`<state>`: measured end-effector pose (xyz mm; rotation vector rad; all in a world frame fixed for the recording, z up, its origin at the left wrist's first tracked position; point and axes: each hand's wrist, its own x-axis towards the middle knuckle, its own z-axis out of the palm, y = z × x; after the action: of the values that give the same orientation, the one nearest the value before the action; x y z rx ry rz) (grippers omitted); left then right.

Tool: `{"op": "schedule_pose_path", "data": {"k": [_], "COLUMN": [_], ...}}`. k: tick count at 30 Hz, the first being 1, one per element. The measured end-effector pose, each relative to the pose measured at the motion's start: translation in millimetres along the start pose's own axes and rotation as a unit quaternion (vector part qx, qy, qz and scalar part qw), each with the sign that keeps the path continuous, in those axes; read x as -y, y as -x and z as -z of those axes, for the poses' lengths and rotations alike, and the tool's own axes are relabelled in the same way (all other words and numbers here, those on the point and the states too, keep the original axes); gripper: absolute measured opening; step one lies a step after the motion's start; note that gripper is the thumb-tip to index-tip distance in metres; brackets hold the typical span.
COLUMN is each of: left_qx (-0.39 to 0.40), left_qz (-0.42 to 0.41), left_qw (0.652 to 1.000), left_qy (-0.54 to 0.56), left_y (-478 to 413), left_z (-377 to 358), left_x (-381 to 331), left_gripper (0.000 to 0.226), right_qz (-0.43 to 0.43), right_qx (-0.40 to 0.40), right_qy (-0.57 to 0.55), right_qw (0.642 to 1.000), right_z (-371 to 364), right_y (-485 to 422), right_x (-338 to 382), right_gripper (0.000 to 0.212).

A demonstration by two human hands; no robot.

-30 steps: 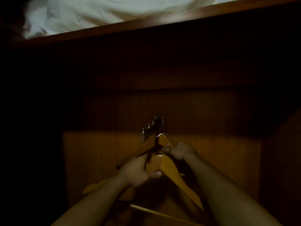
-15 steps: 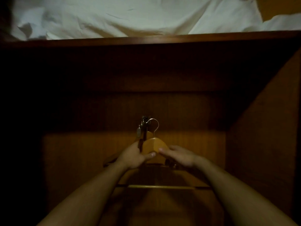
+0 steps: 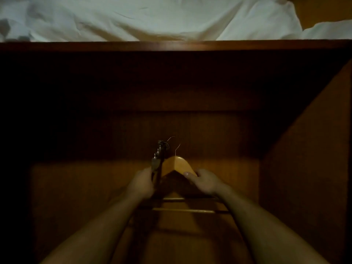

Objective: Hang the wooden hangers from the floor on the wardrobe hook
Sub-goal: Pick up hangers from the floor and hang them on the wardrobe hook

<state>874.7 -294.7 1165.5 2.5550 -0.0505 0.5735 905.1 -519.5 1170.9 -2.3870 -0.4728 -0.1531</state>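
From the head camera, you are looking into a dim wardrobe, with both bare forearms reaching forward and up toward its back panel (image 3: 219, 141).

Your right hand (image 3: 204, 181) is gripping the right shoulder of a light wooden hanger (image 3: 176, 164). The thumb (image 3: 187, 174) is lying across the front face of the wood, and the other fingers are wrapping behind it, so the hand is pinching the shoulder between thumb and fingers.

Your left hand (image 3: 142, 184) is sitting at the hanger's left side, with its back turned toward you. Its fingers are lying out of sight on the far side, so it is impossible to tell whether they are spread, pressed together or closing on anything.

The hanger is hanging upright between your two hands, just to the right of the wardrobe hook (image 3: 159, 156), a dark metal rail with small knobs that is sticking out from the back panel toward you. The hanger's thin wire hook (image 3: 174, 144) is rising from the top of the wood and curving left toward the rail's far end. In this light you cannot tell whether the wire is sitting over the rail.

Two pale horizontal bars (image 3: 182, 211) are showing below your wrists. Above, crumpled white bedding (image 3: 152, 18) is lying on a wooden shelf (image 3: 171, 45).
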Motion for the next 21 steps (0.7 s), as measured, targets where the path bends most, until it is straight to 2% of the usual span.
{"op": "schedule_pose_path", "data": {"k": [4,9,14,21], "left_qx": [-0.028,-0.049,-0.05,-0.071], "left_qz": [0.04,0.076,0.093,0.103], "left_qw": [0.999,0.996,0.993,0.991], "left_qy": [0.005,0.026,0.045,0.048], "left_y": [-13,-20,-17,-22], "left_z": [0,-7,-16,-23], "left_x": [6,16,27,34], "left_gripper": [0.037,0.039,0.049,0.052], "right_qz": [-0.003,-0.004,0.009,0.001], "right_qx": [-0.009,0.001,0.002,0.009], "right_qy": [0.026,0.027,0.027,0.034], "right_qw": [1.0,1.0,1.0,0.999], "right_z": [-15,-31,-45,-47], "right_y": [-28,-52,-58,-53], "right_x": [-1,-8,-13,-10], "right_gripper": [0.042,0.058,0.058,0.059]}}
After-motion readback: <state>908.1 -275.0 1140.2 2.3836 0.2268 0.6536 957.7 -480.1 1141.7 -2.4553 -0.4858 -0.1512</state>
